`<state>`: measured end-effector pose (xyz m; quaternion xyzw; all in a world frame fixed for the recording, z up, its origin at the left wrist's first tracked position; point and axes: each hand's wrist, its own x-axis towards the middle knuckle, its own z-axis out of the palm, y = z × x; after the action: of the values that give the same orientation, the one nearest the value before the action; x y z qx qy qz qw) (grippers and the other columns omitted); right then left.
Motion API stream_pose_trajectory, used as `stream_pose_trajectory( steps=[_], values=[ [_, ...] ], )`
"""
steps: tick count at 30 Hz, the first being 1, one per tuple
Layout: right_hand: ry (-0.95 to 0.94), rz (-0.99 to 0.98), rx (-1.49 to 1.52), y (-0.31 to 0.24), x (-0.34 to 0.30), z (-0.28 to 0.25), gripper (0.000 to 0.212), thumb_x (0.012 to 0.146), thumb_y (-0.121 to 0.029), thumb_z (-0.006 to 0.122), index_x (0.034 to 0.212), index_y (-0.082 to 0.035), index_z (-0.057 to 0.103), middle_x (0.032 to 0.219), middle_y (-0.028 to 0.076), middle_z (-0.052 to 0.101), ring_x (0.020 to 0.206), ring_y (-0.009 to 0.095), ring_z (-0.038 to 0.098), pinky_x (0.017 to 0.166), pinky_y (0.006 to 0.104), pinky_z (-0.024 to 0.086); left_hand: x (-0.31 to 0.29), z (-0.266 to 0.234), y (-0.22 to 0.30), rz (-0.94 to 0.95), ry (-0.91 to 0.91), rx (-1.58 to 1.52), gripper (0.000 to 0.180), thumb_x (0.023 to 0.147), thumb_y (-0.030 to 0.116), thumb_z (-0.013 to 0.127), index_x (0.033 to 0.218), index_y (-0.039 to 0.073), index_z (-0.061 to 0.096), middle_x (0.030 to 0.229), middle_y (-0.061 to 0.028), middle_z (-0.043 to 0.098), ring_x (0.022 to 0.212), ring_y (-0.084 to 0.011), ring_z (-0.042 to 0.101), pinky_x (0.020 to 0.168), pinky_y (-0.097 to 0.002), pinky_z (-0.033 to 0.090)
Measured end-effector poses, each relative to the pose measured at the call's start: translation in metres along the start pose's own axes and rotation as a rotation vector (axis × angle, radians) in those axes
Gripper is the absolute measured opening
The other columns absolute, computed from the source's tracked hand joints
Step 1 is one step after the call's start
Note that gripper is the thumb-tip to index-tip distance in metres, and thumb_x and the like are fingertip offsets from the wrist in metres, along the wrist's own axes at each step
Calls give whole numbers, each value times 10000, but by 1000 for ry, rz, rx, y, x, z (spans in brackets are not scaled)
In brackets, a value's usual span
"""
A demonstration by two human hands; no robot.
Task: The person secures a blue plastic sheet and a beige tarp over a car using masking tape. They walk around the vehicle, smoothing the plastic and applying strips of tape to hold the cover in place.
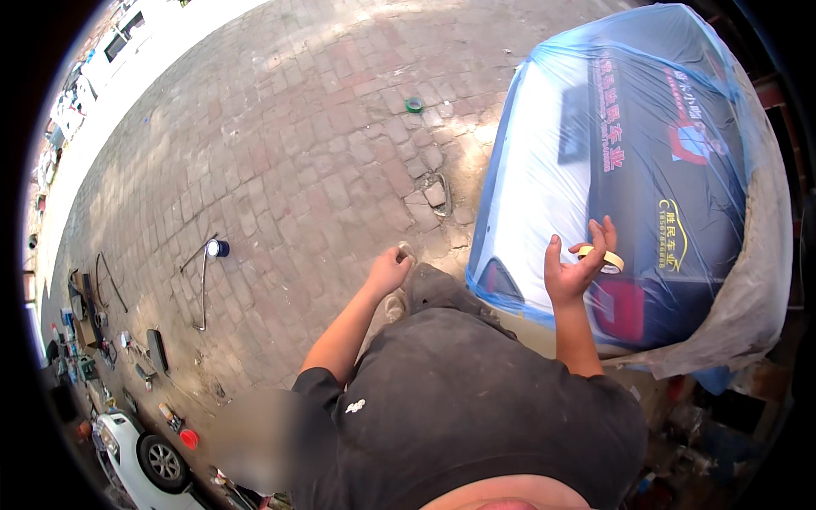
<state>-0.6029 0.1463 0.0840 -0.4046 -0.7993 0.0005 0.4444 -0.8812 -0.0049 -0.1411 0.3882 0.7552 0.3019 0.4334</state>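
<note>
My right hand [576, 274] is raised at the near left side of a large boxy body wrapped in thin blue plastic film [531, 161]. A pale yellow roll of tape [614, 261] hangs on its fingers, which are partly spread. Printed panels in dark blue and white show through the film. Low beside my leg, my left hand [389, 270] has its fingers curled together. Whether something small is pinched in them cannot be made out.
On the brick paving lie a green tape roll [414, 104], a blue-and-white can [218, 248] and a bent metal rod [203, 293]. Several tools and boxes [85, 297] are scattered at left. A white car [140, 463] stands at lower left. A greyish cover [722, 331] edges the wrapped body.
</note>
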Motion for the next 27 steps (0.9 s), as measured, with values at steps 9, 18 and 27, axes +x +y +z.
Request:
stream_pose_trajectory(
  steps=[9,18,27],
  values=[
    [-99,197,150,44,109,204,677,767,-98,763,1351,-45,425,1485,245,348,1132,283,505,692,299,465,150,-103,-142,-367,-49,90,423,903,350,642,1115,-15,683,1086,-241,713,1072,-372,676,921,-438,532],
    [-431,37,387,73,285,399,542,796,-146,763,1269,-66,510,1433,200,427,1148,335,538,844,379,504,234,-255,-174,-893,341,-88,326,884,202,597,1073,-59,646,797,-196,695,628,-255,692,514,-394,528],
    [-867,610,72,238,285,556,566,859,-242,722,1333,-43,487,1360,245,481,1170,369,586,932,444,514,569,-282,-82,-600,-161,230,429,883,248,629,1177,-64,645,863,-206,715,693,-258,712,595,-383,556]
  ],
)
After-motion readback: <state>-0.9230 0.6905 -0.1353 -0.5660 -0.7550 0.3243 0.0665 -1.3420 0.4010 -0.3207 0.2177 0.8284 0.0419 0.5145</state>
